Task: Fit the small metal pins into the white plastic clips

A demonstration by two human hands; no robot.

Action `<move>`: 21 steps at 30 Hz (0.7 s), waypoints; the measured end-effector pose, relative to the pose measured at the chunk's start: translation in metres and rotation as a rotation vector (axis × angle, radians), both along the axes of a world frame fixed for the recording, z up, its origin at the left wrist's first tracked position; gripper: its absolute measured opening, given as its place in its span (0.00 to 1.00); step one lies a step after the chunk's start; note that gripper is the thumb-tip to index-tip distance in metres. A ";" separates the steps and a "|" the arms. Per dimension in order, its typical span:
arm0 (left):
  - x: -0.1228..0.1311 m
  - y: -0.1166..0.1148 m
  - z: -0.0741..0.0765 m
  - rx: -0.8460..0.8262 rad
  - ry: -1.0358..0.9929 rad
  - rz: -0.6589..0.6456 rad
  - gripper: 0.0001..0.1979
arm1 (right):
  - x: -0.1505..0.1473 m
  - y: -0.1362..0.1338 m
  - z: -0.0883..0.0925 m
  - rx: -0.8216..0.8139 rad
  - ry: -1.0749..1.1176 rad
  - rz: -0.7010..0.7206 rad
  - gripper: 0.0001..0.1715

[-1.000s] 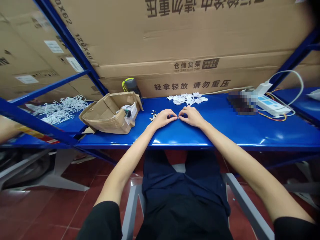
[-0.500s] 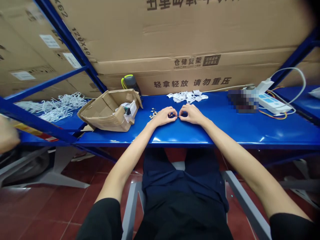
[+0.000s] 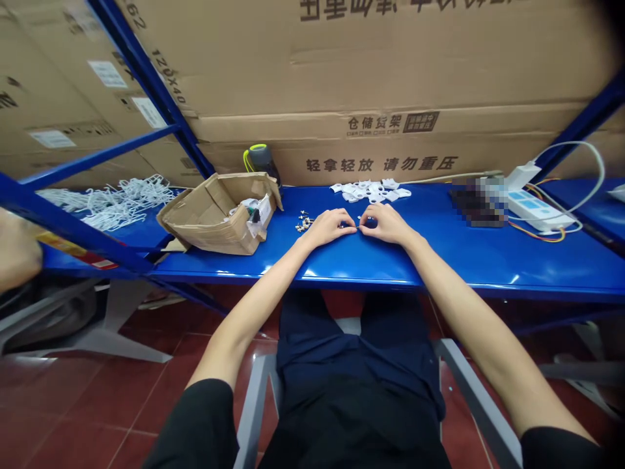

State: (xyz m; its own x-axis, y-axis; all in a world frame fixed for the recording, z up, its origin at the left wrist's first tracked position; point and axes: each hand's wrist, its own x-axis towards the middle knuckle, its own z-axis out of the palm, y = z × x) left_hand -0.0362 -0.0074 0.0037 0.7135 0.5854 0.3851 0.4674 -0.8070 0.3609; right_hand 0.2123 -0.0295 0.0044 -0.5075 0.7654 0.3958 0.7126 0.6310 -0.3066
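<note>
My left hand (image 3: 329,228) and my right hand (image 3: 383,223) rest on the blue steel shelf (image 3: 371,260), their fingertips meeting in the middle. Between the fingertips they seem to pinch a tiny part (image 3: 358,227), too small to identify. Nearest my left hand lies a small heap of little metal parts (image 3: 304,224). Beyond both hands, against the cartons, lies a pile of flat white plastic pieces (image 3: 370,191).
An open cardboard box (image 3: 219,221) holding small items stands left of my hands. Behind it is a dark bottle (image 3: 261,163). White wire hooks (image 3: 112,205) lie further left. A pixelated object (image 3: 478,202) and a power strip (image 3: 534,210) sit right. Another person's hand (image 3: 14,251) enters at the left.
My fingertips stay together at the middle of the shelf, with small finger movement. The whole view has shifted slightly, and the other person's hand shows at the left edge.
</note>
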 end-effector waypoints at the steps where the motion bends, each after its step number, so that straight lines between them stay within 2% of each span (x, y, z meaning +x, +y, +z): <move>1: 0.002 0.001 0.000 -0.007 -0.007 0.005 0.12 | 0.001 0.000 0.000 0.002 0.000 -0.008 0.08; 10: 0.027 0.003 0.006 -0.054 0.024 0.097 0.09 | 0.014 0.001 0.002 -0.028 -0.009 -0.089 0.06; 15: 0.041 0.006 0.008 -0.082 0.038 0.156 0.09 | 0.024 0.002 0.003 0.018 -0.017 -0.108 0.08; 21: 0.040 0.011 0.009 -0.053 0.077 0.153 0.07 | 0.040 0.005 0.003 0.011 0.029 -0.113 0.05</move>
